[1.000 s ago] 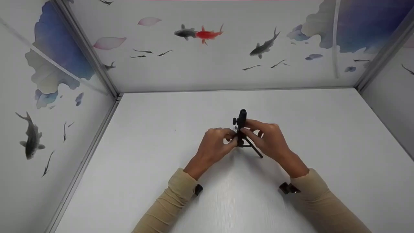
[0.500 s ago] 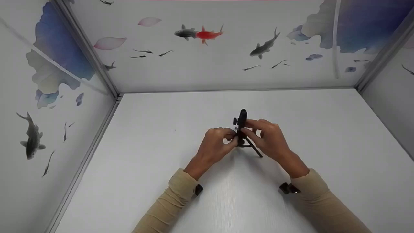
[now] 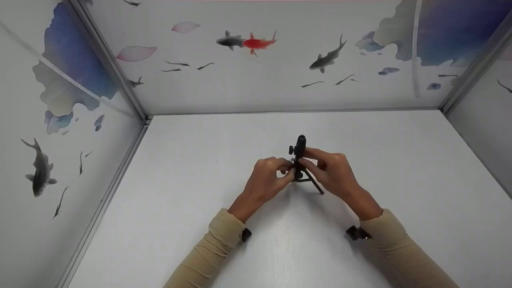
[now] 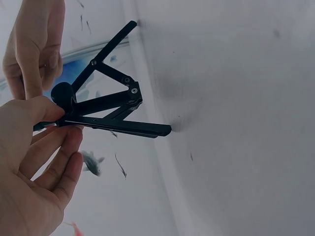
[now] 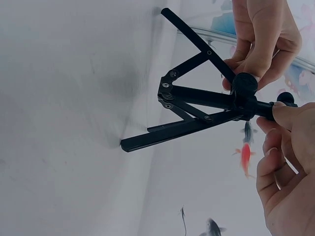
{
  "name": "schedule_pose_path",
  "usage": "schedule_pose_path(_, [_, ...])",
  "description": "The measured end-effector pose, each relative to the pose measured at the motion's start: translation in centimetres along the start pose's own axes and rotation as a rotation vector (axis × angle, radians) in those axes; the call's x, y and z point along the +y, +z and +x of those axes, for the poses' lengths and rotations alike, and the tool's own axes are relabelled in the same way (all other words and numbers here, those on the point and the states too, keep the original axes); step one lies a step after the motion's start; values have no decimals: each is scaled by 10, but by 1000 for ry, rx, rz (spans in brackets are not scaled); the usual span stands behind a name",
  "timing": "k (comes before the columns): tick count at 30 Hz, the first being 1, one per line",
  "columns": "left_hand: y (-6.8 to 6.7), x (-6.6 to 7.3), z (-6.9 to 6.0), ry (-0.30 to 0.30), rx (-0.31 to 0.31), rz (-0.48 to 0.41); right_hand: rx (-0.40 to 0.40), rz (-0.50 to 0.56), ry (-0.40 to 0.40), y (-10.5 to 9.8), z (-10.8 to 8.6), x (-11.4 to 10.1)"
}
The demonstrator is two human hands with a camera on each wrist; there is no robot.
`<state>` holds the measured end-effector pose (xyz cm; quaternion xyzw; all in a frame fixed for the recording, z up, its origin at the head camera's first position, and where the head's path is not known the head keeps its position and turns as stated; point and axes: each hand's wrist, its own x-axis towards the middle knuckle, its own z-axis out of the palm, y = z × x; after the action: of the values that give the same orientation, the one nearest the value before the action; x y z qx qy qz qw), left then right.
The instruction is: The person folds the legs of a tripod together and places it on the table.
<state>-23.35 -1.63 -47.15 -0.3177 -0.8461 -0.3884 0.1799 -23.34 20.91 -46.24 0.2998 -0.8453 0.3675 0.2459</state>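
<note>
A small black tripod [image 3: 301,143] stands on the white table with its legs spread. In the left wrist view, its hinged braces and centre post [image 4: 103,103] show between the legs. My left hand [image 3: 262,178] pinches the upper end of one leg, close to the hub, between thumb and fingers. Higher up, my right hand [image 3: 334,172] grips the narrow column above the hub with its thumb and fingers. A round black knob [image 5: 245,84] sits at the hub in the right wrist view. The fingers partly cover the tripod's upper part.
The white tabletop [image 3: 180,176] lies around both hands. White panels printed with fish enclose it, with a back wall [image 3: 272,84] and a left wall [image 3: 24,120]. Grey metal framing [image 3: 108,60] runs along the corners.
</note>
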Motion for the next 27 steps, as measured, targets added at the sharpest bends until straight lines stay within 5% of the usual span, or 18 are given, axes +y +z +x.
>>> schedule_pose_path(27, [0,1,0,5,33,-3,9,-19,-16,-1,0,-1])
